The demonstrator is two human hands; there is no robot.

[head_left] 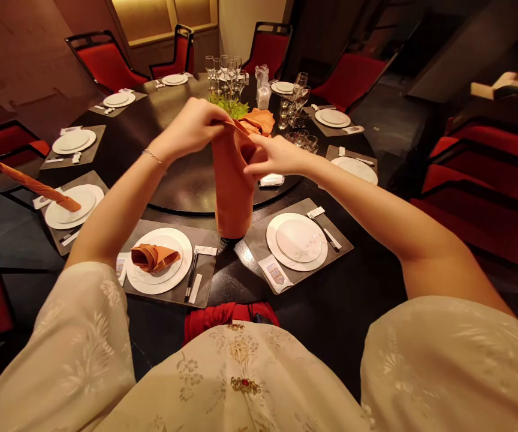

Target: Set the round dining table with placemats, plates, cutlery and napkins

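Both my hands hold up an orange cloth napkin [232,186] above the round dark table [331,306]. My left hand [191,127] pinches its top edge, fingers closed. My right hand [277,157] grips the upper right side with thumb and fingers. The napkin hangs down as a rolled tube between two place settings. A folded orange napkin [153,257] lies on the white plate [182,273] at the lower left. The white plate [298,241] at the right holds nothing.
A lazy Susan [187,180] carries more orange napkins [259,120], a green plant [231,107] and wine glasses [225,69]. A long rolled napkin [38,187] rests on a plate at the left. Red chairs [106,60] ring the table. Chopsticks [190,279] lie beside the near plate.
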